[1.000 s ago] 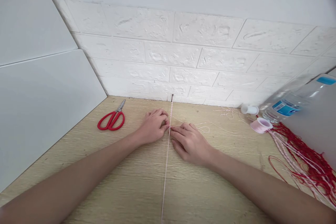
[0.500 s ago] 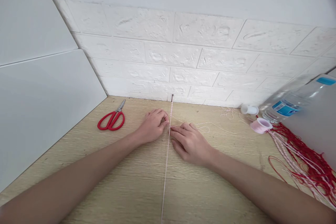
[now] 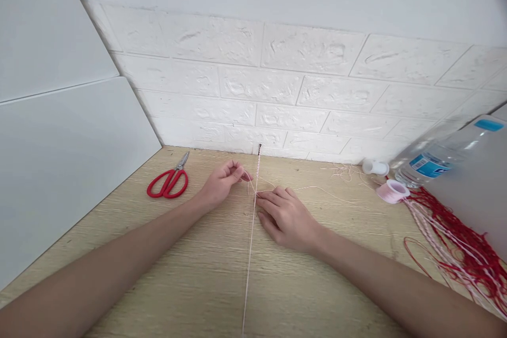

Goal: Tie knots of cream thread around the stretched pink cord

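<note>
A pale pink cord [image 3: 249, 266] runs taut from a dark hook-like fixing [image 3: 260, 147] at the foot of the wall towards me; its far end looks knotted or braided. Just left of it, my left hand [image 3: 223, 184] pinches a thin pink thread [image 3: 249, 175] between thumb and fingers. That thread crosses the cord. On the other side, my right hand [image 3: 288, 216] lies low over the table, its fingertips closed on the thread beside the cord; the exact grip is partly hidden. A loose thread tail [image 3: 322, 189] trails right beyond that hand.
Red-handled scissors [image 3: 168, 182] lie at left on the wooden table [image 3: 190, 274]. At right are a white spool [image 3: 375, 167], a pink thread spool [image 3: 393, 191], a water bottle [image 3: 430, 163] and a heap of red cords [image 3: 467, 253]. A brick-patterned wall [image 3: 293, 116] bounds the back.
My left hand has drawn slightly left, away from the cord, pulling a thread that now shows from its fingertips. The loop right of my right hand has shrunk. My right hand has hardly moved.
</note>
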`<state>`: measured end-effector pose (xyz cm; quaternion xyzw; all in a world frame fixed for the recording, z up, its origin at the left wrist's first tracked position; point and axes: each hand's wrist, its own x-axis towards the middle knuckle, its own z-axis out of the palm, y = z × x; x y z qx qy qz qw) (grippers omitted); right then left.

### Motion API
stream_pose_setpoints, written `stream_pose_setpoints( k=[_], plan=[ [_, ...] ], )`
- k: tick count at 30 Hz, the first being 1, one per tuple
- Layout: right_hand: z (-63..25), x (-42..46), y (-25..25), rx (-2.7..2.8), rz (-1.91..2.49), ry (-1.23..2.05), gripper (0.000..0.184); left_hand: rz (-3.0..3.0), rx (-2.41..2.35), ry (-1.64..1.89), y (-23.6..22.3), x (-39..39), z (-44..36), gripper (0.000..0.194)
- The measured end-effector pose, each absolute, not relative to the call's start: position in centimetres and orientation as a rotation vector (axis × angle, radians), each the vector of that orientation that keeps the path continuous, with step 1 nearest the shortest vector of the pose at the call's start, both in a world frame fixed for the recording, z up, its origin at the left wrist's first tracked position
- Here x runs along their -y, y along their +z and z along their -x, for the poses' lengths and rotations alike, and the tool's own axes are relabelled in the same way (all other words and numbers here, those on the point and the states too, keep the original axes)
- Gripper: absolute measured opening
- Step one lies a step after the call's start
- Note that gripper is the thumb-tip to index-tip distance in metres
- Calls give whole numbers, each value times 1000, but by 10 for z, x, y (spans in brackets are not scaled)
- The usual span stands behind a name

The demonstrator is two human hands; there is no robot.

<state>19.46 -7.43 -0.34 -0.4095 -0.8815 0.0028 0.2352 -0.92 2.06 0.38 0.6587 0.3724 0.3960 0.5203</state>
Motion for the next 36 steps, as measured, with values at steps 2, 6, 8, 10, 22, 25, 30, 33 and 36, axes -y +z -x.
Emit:
stream_pose_setpoints(
  k=[2,6,8,10,22,25,30,33,36],
  plan=[
    [-195,74,-5,2412,1123,15,30,-1372,-841,1009,4,-25,12,27],
    [-195,73,-5,2407,1129,33,32,-1039,-816,1072,7,-34,19,22],
    [-195,74,-5,2407,1134,42,32,-937,-817,1076,10,-37,23,20],
    [-195,74,-3,2411,1140,53,32,-932,-813,1047,12,-39,26,23],
    [-195,74,-4,2417,1148,44,34,-2570,-1206,572,18,-12,27,30],
    [-195,74,-4,2415,1148,42,34,-2775,-1178,388,17,-10,28,24],
    [-195,73,-5,2411,1149,43,34,-2980,-1055,330,15,-14,31,22],
    [-195,73,-5,2411,1148,33,34,-3052,-1005,331,15,-15,33,25],
    [-195,73,-5,2411,1152,26,34,-3130,-1020,354,13,-16,33,30]
  ],
)
